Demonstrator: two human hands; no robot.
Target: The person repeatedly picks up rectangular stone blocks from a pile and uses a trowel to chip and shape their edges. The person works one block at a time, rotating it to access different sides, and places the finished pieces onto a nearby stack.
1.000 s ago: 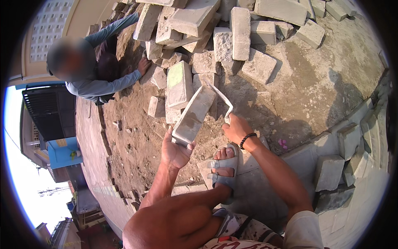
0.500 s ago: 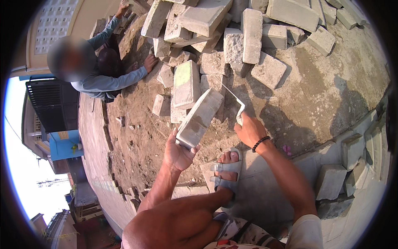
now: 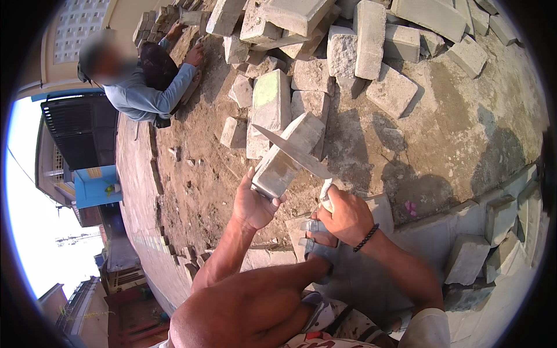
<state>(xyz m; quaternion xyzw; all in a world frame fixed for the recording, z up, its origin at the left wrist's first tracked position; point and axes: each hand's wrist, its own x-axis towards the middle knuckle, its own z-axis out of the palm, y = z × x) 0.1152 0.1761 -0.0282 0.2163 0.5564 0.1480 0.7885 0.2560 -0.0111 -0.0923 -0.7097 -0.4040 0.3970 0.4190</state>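
Note:
My left hand [image 3: 255, 204] grips the lower end of a grey concrete paving block [image 3: 275, 175], thumb on one side and fingers on the other. The block is held tilted, its far end up and to the right. In my right hand [image 3: 348, 216] is the pale handle of a trowel [image 3: 296, 154]. Its long pointed blade lies across the block's face in this view, the tip to the upper left; whether they touch, I cannot tell. Just beyond is another block with a yellow-green patch [image 3: 270, 100].
A heap of loose paving blocks [image 3: 371, 43] spreads along the far side over bare dirt. At the far left a co-worker in a blue-grey sleeve [image 3: 165, 100] crouches by the soil. More blocks [image 3: 466, 259] lean at the right. My sandalled foot [image 3: 319, 240] is below my right hand.
The trowel has swung left, its blade now across the held block instead of right of it. My right hand has come lower and slightly left. The co-worker's near hand has moved farther off.

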